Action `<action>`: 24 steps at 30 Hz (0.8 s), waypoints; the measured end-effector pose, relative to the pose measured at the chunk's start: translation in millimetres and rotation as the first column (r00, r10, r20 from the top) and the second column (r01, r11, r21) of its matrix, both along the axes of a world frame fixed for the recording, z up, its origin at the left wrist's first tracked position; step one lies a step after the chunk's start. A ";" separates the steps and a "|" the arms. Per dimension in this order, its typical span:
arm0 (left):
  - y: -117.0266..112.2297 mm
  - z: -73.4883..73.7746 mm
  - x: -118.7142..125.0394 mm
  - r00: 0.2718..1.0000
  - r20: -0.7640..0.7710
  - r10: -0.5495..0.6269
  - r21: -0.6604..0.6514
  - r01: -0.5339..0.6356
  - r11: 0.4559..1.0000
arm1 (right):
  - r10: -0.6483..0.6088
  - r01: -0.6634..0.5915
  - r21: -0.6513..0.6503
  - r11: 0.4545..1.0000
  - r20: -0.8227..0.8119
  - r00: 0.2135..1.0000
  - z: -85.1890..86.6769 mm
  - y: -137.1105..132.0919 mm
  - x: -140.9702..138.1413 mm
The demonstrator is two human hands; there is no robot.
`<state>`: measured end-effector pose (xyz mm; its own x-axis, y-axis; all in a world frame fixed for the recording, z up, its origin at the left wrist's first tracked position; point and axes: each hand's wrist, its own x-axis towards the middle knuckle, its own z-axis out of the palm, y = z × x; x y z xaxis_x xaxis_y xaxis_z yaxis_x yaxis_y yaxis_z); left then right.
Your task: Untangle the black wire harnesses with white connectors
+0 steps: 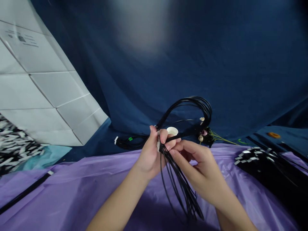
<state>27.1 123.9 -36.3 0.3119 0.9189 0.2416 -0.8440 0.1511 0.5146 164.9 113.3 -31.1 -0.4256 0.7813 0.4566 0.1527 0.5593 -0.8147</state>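
Observation:
A looped bundle of thin black cables (185,189) hangs between my hands, its loop arching above them and its loose ends spreading downward. My left hand (154,150) is closed around the bundle where the strands come together. A small whitish piece lies against the strands at the left thumb; I cannot make out what it is. My right hand (194,160) pinches at the strands just beside the left fingers, thumb and forefinger close together. Behind the hands, a white cup (172,131) is partly hidden by the left fingers.
White boxes (45,86) stand at the left. Below them lies a heap of black cables with white ends (16,144). More white-tipped black cables (257,157) lie at the right on purple sheeting (108,179). Artificial flowers (205,134) and an orange tape roll (274,135) sit farther back.

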 end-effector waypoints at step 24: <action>5.4 2.7 2.7 0.926 -0.281 0.251 -0.146 -0.300 0.943 | 0.017 -0.080 -0.225 0.971 -0.268 0.963 11.4 -3.2 53.4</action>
